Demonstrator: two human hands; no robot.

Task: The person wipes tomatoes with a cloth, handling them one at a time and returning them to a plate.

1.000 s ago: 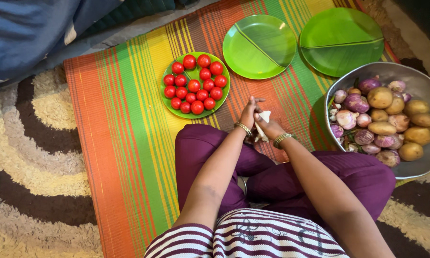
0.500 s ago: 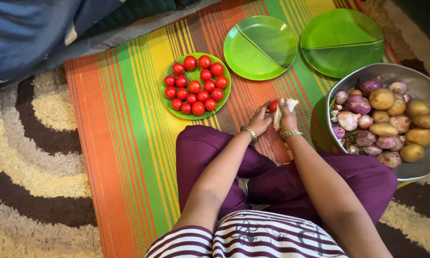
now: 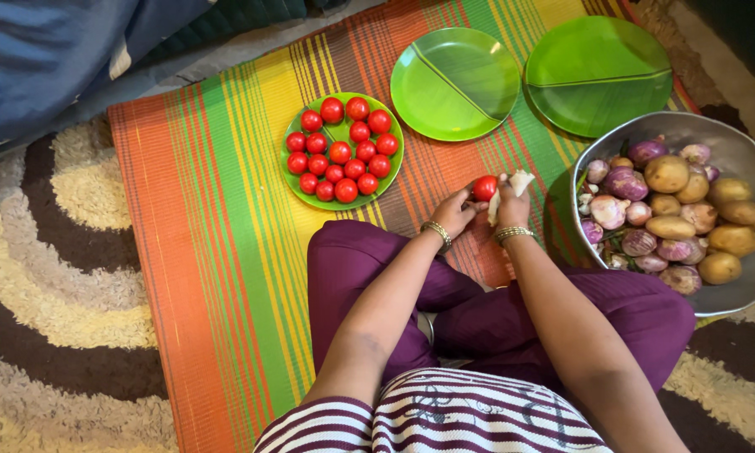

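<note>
My left hand (image 3: pixel 457 210) holds a red tomato (image 3: pixel 484 187) at its fingertips, just above my knee. Right beside it, my right hand (image 3: pixel 511 207) grips a crumpled white cloth (image 3: pixel 511 185) that touches the tomato. Both wrists wear gold bangles. A green plate (image 3: pixel 341 151) with several red tomatoes lies on the striped mat, up and to the left of my hands.
Two bare green plates (image 3: pixel 455 82) (image 3: pixel 599 72) lie at the far side of the striped mat (image 3: pixel 218 235). A large metal bowl (image 3: pixel 717 134) at the right holds potatoes, purple eggplants and onions. Blue fabric (image 3: pixel 50 59) is at the top left; shaggy rug surrounds the mat.
Both hands moved up and to the right from my lap. The tomato, hidden in my hands a second ago, now shows at my left fingertips against the cloth.
</note>
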